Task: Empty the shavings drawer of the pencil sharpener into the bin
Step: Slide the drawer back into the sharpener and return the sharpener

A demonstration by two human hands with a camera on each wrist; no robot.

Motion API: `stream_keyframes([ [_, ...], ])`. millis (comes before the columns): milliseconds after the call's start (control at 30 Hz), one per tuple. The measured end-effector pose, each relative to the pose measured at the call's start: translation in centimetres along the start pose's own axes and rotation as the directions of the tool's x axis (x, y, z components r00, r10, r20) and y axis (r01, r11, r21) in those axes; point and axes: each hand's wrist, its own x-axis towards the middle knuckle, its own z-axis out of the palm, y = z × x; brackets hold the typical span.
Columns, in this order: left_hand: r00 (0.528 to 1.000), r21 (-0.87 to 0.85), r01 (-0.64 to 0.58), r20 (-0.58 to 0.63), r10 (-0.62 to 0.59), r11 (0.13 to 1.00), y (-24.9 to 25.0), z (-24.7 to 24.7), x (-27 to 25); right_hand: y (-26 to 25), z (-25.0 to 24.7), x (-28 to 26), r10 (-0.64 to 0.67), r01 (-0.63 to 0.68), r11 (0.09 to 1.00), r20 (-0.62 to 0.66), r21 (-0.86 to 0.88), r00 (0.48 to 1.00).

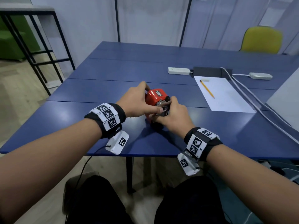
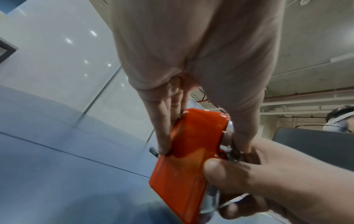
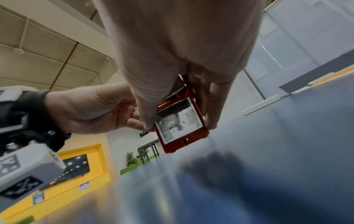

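The red pencil sharpener (image 1: pixel 155 98) sat at centre frame in the head view, on the blue table (image 1: pixel 97 94), w/ both hands on it. The left hand (image 1: pixel 137 101) wrapped the sharpener's left side: fingers curled over the far end, thumb lying across the metal front end near the viewer. In the left wrist view those fingers (image 2: pixel 162 128) ran down the orange-red casing (image 2: pixel 184 166), clamped on it.

The right hand (image 1: pixel 173 115) gripped the near, lower part of the sharpener. The right wrist view showed its thumb & fingers (image 3: pixel 212 106) pinching either side of the shavings drawer (image 3: pixel 179 122), whose clear window faced the camera at mid frame. Drawer looked seated in the body; can't tell if it had slid at all.

Right of centre in the head view lay a white sheet of paper (image 1: pixel 226 96) w/ a yellow pencil (image 1: pixel 207 88) and a small eraser (image 1: pixel 205 80) on it. Behind these, upper right, were two white power strips (image 1: pixel 178 70) w/ cables (image 1: pixel 242 88), and a yellow chair (image 1: pixel 262 39) at the table's far edge.
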Motion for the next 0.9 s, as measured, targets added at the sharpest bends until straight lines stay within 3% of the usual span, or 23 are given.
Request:
stream_keyframes([
  [200, 0.991, -0.038, -0.116, 0.059, 0.118, 0.993, 2.1, 2.1, 3.8, 2.6, -2.2, 0.5, 0.058, -0.064, 0.996, -0.103, -0.057, 0.993],
  [467, 0.982, -0.116, -0.19, -0.015, 0.189, 0.975, 6.1, 4.3, 10.2, 4.1, -6.2, 6.0, 0.134, -0.131, 0.991, -0.245, 0.028, 0.96],
  [733, 0.981, -0.193, -0.189, 0.006, 0.193, 0.963, 6.4, 6.3, 19.3, 6.8, -8.0, 15.1, 0.144, -0.159, 0.987, -0.322, -0.022, 0.936],
  [900, 0.974, -0.323, -0.093, 0.165, 0.153, 0.942, 3.3, 8.7, 25.1, 10.0, -7.9, 20.7, 0.177, -0.194, 0.981, -0.335, -0.017, 0.926],
])
